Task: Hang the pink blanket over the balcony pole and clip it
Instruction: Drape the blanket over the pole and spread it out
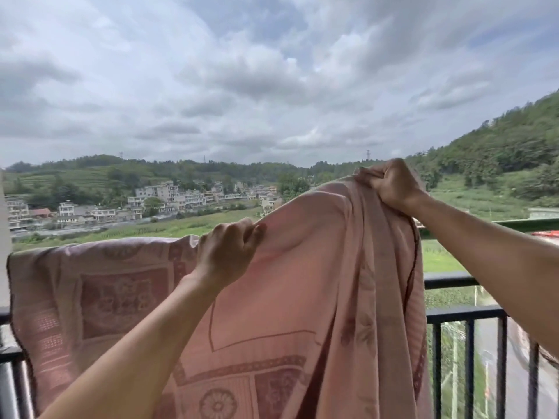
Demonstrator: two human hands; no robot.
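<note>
The pink blanket (302,282), woven with darker square and flower patterns, hangs in front of me. Its left part drapes over a pole that is hidden under the cloth. My left hand (230,252) grips the top edge near the middle. My right hand (390,182) grips a bunched top edge and holds it raised well above the green pole (520,222), which shows at the right. No clips are in view.
A black balcony railing (465,313) with vertical bars runs across behind the blanket, and its end shows at the far left (9,355). Beyond it lie fields, a village and wooded hills. A road lies far below at the right.
</note>
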